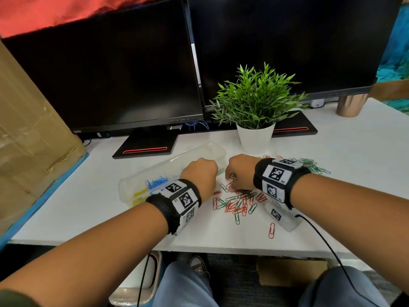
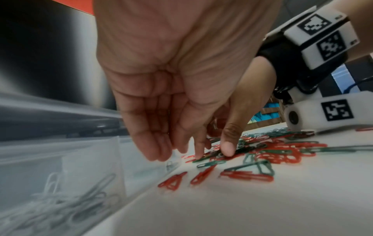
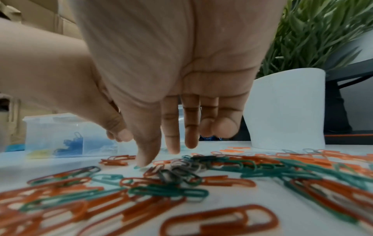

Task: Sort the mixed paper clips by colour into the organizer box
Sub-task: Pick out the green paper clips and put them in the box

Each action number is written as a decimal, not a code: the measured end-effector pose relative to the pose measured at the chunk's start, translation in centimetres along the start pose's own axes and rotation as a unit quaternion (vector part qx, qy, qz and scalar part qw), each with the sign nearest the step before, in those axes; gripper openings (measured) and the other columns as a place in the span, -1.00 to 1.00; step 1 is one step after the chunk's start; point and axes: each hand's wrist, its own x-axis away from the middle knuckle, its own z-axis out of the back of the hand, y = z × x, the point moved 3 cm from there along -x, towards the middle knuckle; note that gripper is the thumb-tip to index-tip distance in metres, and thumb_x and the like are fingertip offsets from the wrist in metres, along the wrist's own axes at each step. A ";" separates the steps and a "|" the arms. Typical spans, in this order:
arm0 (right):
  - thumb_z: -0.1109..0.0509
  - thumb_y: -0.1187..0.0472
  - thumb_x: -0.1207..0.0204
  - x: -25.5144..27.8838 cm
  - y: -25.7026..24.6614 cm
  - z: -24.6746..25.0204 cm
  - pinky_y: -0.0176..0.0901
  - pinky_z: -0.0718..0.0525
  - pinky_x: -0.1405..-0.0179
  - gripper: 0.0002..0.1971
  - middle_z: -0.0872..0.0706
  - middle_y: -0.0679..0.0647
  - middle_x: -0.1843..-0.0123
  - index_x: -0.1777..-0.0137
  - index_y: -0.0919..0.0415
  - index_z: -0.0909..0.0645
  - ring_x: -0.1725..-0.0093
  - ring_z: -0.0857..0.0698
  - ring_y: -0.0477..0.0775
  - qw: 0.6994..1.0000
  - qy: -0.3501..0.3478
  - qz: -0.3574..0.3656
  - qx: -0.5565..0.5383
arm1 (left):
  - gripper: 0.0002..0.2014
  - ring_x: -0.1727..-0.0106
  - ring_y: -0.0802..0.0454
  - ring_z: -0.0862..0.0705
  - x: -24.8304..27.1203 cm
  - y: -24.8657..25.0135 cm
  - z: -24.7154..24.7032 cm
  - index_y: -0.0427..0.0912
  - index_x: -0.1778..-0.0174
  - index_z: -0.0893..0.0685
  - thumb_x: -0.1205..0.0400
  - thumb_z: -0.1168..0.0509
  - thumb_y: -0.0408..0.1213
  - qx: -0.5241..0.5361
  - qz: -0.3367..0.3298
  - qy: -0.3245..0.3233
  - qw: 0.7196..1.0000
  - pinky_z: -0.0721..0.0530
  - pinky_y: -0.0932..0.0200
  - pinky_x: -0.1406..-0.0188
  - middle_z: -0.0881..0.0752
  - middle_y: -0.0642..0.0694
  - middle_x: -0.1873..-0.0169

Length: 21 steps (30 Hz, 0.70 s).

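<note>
- The right hand reaches into the red and green paper clips on the tabletop, right of the organizer box; its fingers are apart, thumb pressing one clip, so tangled neighbours could come up too.
- The left hand hangs loosely curled and holds nothing; it could knock the box.

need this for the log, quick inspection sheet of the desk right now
surface: white desk.
job's things: clear organizer box holds blue, yellow and white clips; red and green paper clips loose.
clutter: potted plant, copper cup.
hands: left hand by the box, hold unclear; right hand fingertips down on the pile.
cables: black wire off the desk edge.
surroundings: two dark monitors, cardboard box.
</note>
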 end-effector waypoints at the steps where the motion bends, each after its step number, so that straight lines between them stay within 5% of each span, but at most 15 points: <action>1: -0.48 -0.05 -0.49 -0.3 0.0 -0.1 -0.13 -0.57 -0.16 -0.57 -0.67 0.08 -0.20 -0.30 0.12 -0.66 -0.22 -0.61 0.12 1.000 -0.009 0.000 0.006 | -0.75 -0.05 -0.18 -0.69 0.1 -0.3 -0.1 -0.20 -0.21 -0.67 -0.63 -0.26 -0.33 0.001 0.005 -0.006 1.000 -0.63 0.09 0.05 -0.68 -0.21 -0.05; 9: -0.55 0.16 -0.45 -0.4 0.9 0.0 -0.19 -0.64 -0.03 -0.81 -0.77 0.09 -0.06 -0.03 0.20 -0.79 -0.09 -0.69 0.09 1.000 0.012 -0.013 -0.020 | -0.56 -0.11 -0.05 -0.67 -0.2 -2.0 -1.5 -0.22 -0.17 -0.75 -0.53 -0.42 0.05 0.100 0.030 -0.102 0.989 -0.62 0.13 -0.10 -0.74 -0.12 -0.08; 16: -0.50 0.16 -0.48 -0.3 1.2 0.2 -0.06 -0.71 -0.09 -0.87 -0.79 0.10 -0.01 0.10 0.22 -0.73 -0.04 -0.72 0.12 1.000 0.005 -0.026 -0.015 | -0.71 -0.10 -0.01 -0.69 0.2 -1.9 -1.5 -0.15 -0.12 -0.78 -0.52 -0.48 -0.14 0.132 0.003 -0.081 0.988 -0.60 0.24 -0.08 -0.76 -0.08 -0.03; 21: -0.50 -0.06 -0.44 -0.7 -0.1 0.1 -0.09 -0.70 0.03 -0.77 -0.77 0.06 0.05 0.16 0.10 -0.68 0.04 -0.71 0.09 0.999 0.006 -0.030 -0.040 | -0.79 -0.07 0.00 -0.69 0.2 -1.7 -1.5 -0.14 -0.07 -0.80 -0.54 -0.46 -0.23 0.132 -0.011 -0.061 0.989 -0.60 0.25 -0.07 -0.78 -0.07 0.00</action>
